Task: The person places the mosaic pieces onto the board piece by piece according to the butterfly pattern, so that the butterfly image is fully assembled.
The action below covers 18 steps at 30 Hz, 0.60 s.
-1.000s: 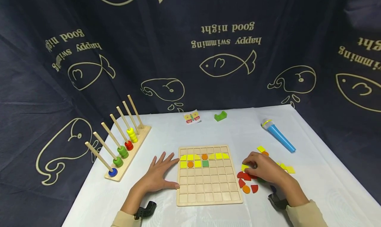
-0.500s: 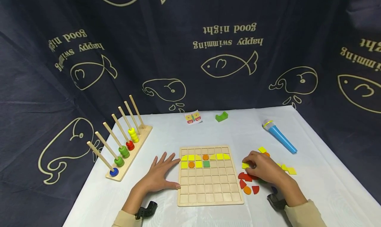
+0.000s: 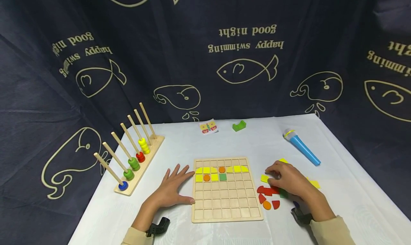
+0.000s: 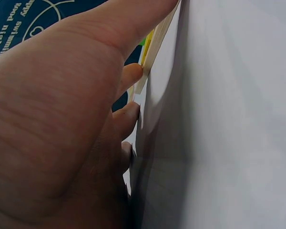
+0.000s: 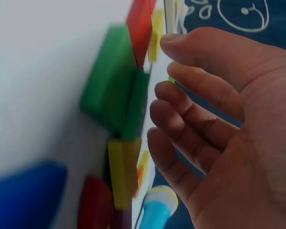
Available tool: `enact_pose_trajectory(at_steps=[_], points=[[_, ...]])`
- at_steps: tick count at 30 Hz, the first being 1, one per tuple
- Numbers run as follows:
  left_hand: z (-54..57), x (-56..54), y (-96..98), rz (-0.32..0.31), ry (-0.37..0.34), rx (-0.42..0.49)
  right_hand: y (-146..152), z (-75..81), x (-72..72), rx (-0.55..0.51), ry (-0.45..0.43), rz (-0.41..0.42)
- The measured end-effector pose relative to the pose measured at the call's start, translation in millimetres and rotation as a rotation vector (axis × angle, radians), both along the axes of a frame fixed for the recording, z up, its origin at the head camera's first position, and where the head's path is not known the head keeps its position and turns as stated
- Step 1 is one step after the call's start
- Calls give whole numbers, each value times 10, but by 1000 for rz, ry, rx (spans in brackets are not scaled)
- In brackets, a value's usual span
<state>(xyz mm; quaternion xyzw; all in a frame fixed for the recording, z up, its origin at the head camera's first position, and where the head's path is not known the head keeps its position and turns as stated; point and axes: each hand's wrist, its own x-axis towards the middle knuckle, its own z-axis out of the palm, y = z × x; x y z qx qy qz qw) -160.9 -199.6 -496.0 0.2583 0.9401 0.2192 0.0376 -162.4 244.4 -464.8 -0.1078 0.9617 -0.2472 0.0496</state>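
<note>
My left hand (image 3: pixel 169 190) lies with spread fingers at the left side of a gridded wooden board (image 3: pixel 225 203), thumb and forefinger touching its edge. Yellow pieces, orange discs and a green square (image 3: pixel 223 177) fill parts of the board's upper rows. To the right of the board, my right hand (image 3: pixel 289 179) hovers with loosely bent fingers, nothing between them. Just beyond its fingertips is a yellow square (image 3: pixel 264 178). Red pieces (image 3: pixel 266 190) lie below it, beside an orange disc (image 3: pixel 267 205). Green pieces (image 5: pixel 112 81) appear near the right hand in the right wrist view.
A wooden peg stand (image 3: pixel 139 166) with coloured beads is at the left. Along the back are a butterfly picture card (image 3: pixel 208 127) and a green curved block (image 3: pixel 239 126). A blue toy microphone (image 3: pixel 303 148) lies at the right. More yellow pieces (image 3: pixel 314 184) are partly behind the right hand.
My right hand has drawn back slightly to the right from the yellow square, and its fingers have parted from it. A green piece beneath the hand shows more. The left hand stays put.
</note>
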Motion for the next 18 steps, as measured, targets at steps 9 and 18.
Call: enact_pose_trajectory(at_steps=[9,18], points=[[49,18,-2,-6,5,23,-19,-46,-4,-4,6,36],[-14,-8,-8,-1,1,-13,-183,-31,-56,41,-17,-14]])
